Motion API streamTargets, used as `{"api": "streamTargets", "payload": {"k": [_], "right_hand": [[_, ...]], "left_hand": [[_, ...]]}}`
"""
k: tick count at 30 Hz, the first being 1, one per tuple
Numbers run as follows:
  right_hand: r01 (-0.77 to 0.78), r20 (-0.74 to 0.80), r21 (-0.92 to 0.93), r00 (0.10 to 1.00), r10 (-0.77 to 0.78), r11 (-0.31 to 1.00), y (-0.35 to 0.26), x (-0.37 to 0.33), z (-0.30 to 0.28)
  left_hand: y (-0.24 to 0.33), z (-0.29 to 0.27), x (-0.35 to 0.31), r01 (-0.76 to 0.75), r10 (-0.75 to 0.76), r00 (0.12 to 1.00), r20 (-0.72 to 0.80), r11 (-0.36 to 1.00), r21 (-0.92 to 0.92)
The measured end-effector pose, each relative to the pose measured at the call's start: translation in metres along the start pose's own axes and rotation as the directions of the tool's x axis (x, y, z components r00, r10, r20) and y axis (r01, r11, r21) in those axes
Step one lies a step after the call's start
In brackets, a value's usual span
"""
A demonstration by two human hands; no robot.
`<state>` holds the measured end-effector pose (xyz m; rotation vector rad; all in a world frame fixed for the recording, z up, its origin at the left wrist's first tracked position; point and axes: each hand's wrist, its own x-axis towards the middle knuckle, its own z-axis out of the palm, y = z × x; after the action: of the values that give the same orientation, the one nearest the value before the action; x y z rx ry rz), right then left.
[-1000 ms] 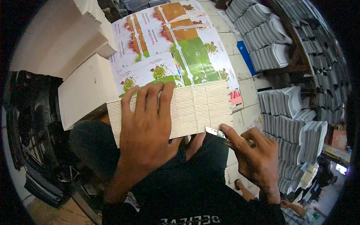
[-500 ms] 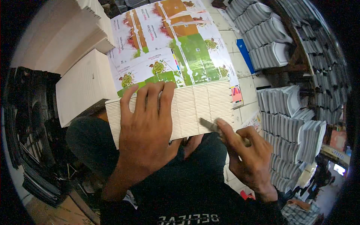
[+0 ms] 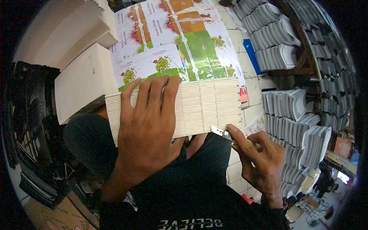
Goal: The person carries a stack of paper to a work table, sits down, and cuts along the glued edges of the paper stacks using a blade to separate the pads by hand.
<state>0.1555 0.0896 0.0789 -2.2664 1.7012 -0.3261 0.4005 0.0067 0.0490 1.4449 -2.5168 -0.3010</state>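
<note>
Across my lap lies a stack of folded paper sections (image 3: 199, 103), its cream ridged side facing up, crossed by several thin lines from far edge to near edge. My left hand (image 3: 147, 115) presses on its left half, fingers curled over the far edge and thumb along the near edge. My right hand (image 3: 260, 161) grips a cutter knife (image 3: 221, 132) with thumb and fingers. Its bright blade points left at the stack's near edge, toward the right end. Whether the blade tip touches the paper is hard to tell. The knife's handle is mostly hidden in my fingers.
Beyond the stack lie printed sheets (image 3: 203, 46) in green, brown and white. Blocks of cream paper (image 3: 82, 82) stand on the left. To the right, piles of grey-white booklets (image 3: 293, 130) rise from the tiled floor, and a blue flat piece (image 3: 251, 57) lies near them.
The knife has slid off the stack's ridged face toward its near edge, and my right hand has moved slightly right and nearer. My left hand keeps its hold.
</note>
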Motion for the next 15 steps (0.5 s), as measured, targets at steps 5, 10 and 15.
{"api": "streamTargets", "payload": {"k": [5, 10, 15], "right_hand": [[-0.002, -0.014, -0.005, 1.000, 0.002, 1.000, 0.000, -0.001, 0.003], [-0.030, -0.049, 0.016, 0.998, 0.031, 0.999, 0.001, -0.013, 0.015], [-0.049, -0.002, 0.020, 0.999, 0.049, 0.999, -0.002, -0.010, 0.009]], "left_hand": [[-0.001, 0.001, 0.000, -0.005, 0.005, 1.000, 0.008, 1.000, 0.011], [-0.001, 0.001, 0.001, -0.007, 0.007, 1.000, 0.021, 1.000, 0.011], [0.000, 0.001, 0.000, 0.004, -0.004, 1.000, 0.029, 1.000, 0.001]]}}
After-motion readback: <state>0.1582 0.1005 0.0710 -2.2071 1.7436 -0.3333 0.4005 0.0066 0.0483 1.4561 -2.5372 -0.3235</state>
